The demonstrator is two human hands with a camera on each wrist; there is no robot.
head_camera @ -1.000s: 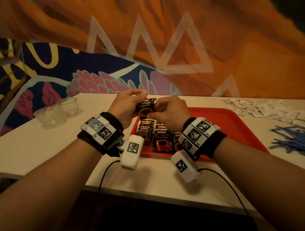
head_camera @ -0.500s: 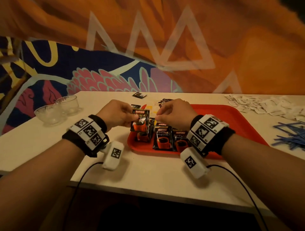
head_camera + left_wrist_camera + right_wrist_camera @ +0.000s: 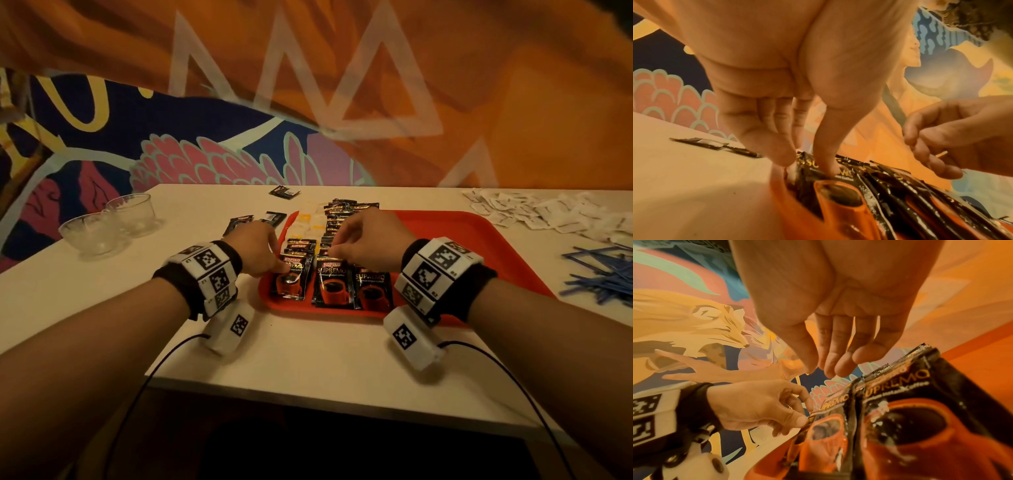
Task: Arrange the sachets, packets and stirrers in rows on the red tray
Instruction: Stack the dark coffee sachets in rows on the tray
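Standing at the far left of the white worktop [image 3: 85, 308]: two clear glass bowls [image 3: 113, 222], touching each other; contents cannot be told. To their right, three black coffee sachets [image 3: 274, 216] lie loose on the worktop, off the tray.

Left hand [image 3: 255, 251] is at the near-left corner of the red tray [image 3: 496, 246]. Its thumb presses on the face of the leftmost Kopiko Supremo sachet [image 3: 291, 279], fingers [image 3: 777, 146] curled at the sachet's left edge, pinching it; the sachet lies flat on the tray.

Tray contents: a front row of three Supremo sachets side by side, edges touching or slightly overlapping, orange cup print facing up. Behind them, more black sachets run toward the far rim, with a few pale yellow-and-white packets [image 3: 310, 222] alongside.

Right hand [image 3: 368, 245] hovers above the middle sachet [image 3: 332, 284], fingers loosely curled and close together, holding nothing visible.

Right of the tray: a heap of white sachets [image 3: 548, 214] at the far edge, and a pile of blue stirrers [image 3: 603, 277] nearer, all on the worktop.
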